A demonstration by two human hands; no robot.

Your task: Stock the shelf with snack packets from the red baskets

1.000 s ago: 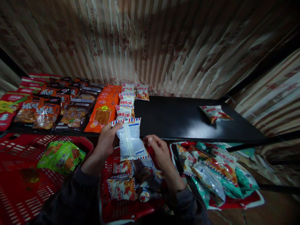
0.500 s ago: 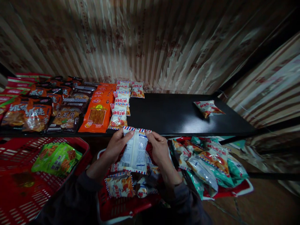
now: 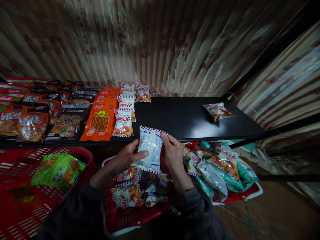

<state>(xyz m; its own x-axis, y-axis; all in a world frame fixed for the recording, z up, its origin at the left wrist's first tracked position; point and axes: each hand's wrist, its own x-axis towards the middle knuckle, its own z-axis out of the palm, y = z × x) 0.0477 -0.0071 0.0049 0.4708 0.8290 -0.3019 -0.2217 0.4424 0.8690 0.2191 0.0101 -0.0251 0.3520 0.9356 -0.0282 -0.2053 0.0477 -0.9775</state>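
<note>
A white snack bag (image 3: pixel 150 150) with red-and-blue striped ends is held up with its printed back towards me. My right hand (image 3: pixel 173 150) pinches its upper right corner. My left hand (image 3: pixel 128 156) grips its left side, thumb across the back and fingers behind it. Below the bag, a red basket (image 3: pixel 122 221) holds several bags of the same kind, such as this snack bag (image 3: pixel 126 196). Beyond my hands, matching bags (image 3: pixel 123 124) stand in a row on the black shelf (image 3: pixel 172 116), with a single one (image 3: pixel 218 111) lying towards its right end.
Orange packets (image 3: pixel 96 123), brown bags (image 3: pixel 65 123) and orange-black bags (image 3: pixel 33 123) fill the shelf's left part. At left, a red basket (image 3: pixel 86 156) contains green packets (image 3: pixel 60 170). Another basket (image 3: pixel 255 191) at right is heaped with white and teal bags. A striped curtain (image 3: pixel 150 43) hangs behind.
The held bag has risen slightly and tilted. My left hand has slid down from its top corner to its side, while my right hand keeps the top right corner. The view has shifted slightly.
</note>
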